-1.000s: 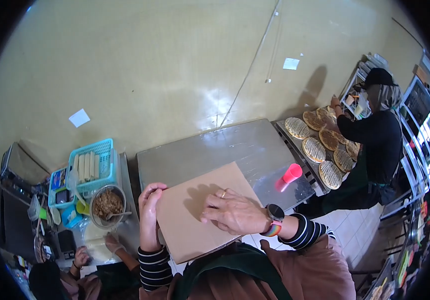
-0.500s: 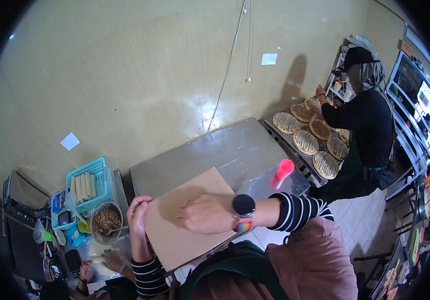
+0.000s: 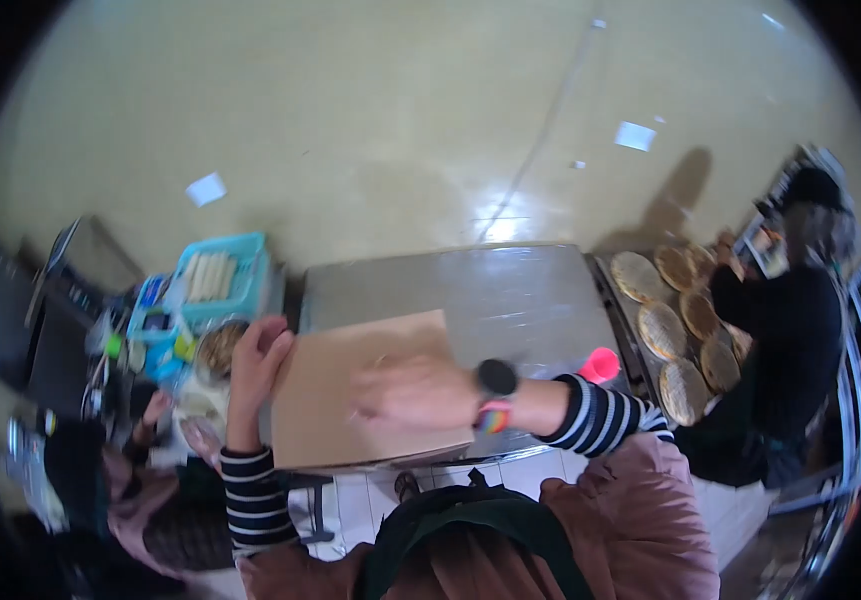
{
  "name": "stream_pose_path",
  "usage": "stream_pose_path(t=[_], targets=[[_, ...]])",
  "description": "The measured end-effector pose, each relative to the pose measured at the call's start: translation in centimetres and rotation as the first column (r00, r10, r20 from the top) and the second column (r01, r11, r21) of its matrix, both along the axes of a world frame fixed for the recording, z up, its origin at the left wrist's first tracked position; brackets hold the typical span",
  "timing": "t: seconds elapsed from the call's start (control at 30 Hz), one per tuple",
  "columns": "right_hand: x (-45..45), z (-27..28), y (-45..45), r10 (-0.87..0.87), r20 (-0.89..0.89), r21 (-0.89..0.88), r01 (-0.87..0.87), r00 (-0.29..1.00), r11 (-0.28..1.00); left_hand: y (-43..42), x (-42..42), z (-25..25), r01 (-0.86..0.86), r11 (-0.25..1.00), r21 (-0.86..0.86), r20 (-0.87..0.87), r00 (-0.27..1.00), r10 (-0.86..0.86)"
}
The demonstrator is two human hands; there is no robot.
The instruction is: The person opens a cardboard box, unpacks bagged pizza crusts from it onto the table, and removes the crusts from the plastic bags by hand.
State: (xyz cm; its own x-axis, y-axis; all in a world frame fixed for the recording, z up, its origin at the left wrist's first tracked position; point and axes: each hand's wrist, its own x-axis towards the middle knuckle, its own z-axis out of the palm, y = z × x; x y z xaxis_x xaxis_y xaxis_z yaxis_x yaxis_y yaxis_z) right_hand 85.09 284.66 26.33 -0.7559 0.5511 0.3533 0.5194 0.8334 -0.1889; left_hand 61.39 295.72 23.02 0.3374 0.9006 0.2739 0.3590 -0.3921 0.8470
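A flat brown piece of cardboard (image 3: 350, 350), a box or stacked sheets, lies at the near side of the metal table before me. My left hand (image 3: 260, 362) grips its left edge, thumb uppermost, the other fingers partly hidden. Over the middle of the cardboard is my right hand (image 3: 410, 392), palm down and smeared by motion. Its fingers look bent, but whether they hold anything does not show. A dark round watch (image 3: 496, 377) with a rainbow band is on my right wrist. Just right of that forearm stands a pink cup (image 3: 601, 364).
The metal table (image 3: 490, 285) meets the wall. At right, a co-worker (image 3: 785, 310) bends over a tray of round flat breads (image 3: 662, 330). At left are a turquoise basket (image 3: 250, 285) with pale rolls, a bowl of brown filling (image 3: 218, 352), and another person (image 3: 135, 480).
My view has swung left and down. The left hand stays at the cardboard's edge, while the right hand is now blurred over it. More of the co-worker at left shows.
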Motion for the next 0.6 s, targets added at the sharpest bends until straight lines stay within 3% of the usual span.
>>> stream_pose_path(t=[0.03, 0.07, 0.13, 0.17, 0.23, 0.27, 0.33, 0.37, 0.47, 0.53, 0.6], targets=[[0.6, 2.1, -0.3, -0.09, -0.002, -0.182, 0.089, 0.996, 0.979, -1.0, 0.0, 1.0, -0.02, 0.996, 0.09, -0.077, 0.997, 0.027], [1.0, 2.1, 0.2, -0.082, -0.036, -0.172, 0.075, 0.996, 0.982, -2.5, -0.2, 2.2, -0.03, 0.985, 0.172, -0.16, 0.985, 0.058], [0.8, 1.4, 0.8, -0.037, -0.086, -0.174, 0.021, 0.996, 0.985, -5.3, -1.0, 3.3, 0.141, 0.987, 0.073, -0.129, 0.983, -0.131], [0.5, 1.0, 1.0, -0.008, -0.097, -0.138, -0.006, 0.995, 0.99, -7.0, -1.3, 4.1, 0.105, 0.992, 0.063, -0.139, 0.986, -0.096], [-0.8, 0.5, 0.7, -0.015, -0.119, -0.135, -0.001, 0.993, 0.991, -10.0, -1.4, 5.6, 0.402, 0.912, 0.086, -0.45, 0.832, -0.324], [-1.4, 0.5, 0.5, -0.002, -0.12, -0.142, -0.015, 0.993, 0.99, -10.9, -1.2, 5.7, 0.389, 0.918, 0.08, -0.448, 0.836, -0.316], [-2.2, 0.4, 0.3, -0.066, -0.007, -0.126, 0.065, 0.998, 0.99, -12.1, -0.7, 5.4, 0.339, 0.939, 0.063, -0.672, 0.71, -0.212], [-2.4, 0.1, 0.2, -0.065, -0.004, -0.128, 0.064, 0.998, 0.99, -12.1, -0.6, 4.5, 0.319, 0.936, 0.148, -0.624, 0.764, -0.162], [-2.2, 0.0, -0.9, -0.088, -0.076, 0.034, 0.09, 0.993, 0.995, -12.1, -0.3, 3.9, 0.281, 0.928, 0.245, -0.631, 0.773, -0.067], [-1.7, 1.7, -3.7, -0.063, 0.051, -0.006, 0.064, 0.997, 0.998, -11.9, -0.6, 4.0, 0.286, 0.91, 0.301, -0.631, 0.775, -0.035], [-1.9, 2.0, -6.8, -0.13, 0.069, 0.045, 0.128, 0.989, 0.991, -11.6, -0.9, 4.1, 0.321, 0.878, 0.354, -0.654, 0.757, -0.013]])
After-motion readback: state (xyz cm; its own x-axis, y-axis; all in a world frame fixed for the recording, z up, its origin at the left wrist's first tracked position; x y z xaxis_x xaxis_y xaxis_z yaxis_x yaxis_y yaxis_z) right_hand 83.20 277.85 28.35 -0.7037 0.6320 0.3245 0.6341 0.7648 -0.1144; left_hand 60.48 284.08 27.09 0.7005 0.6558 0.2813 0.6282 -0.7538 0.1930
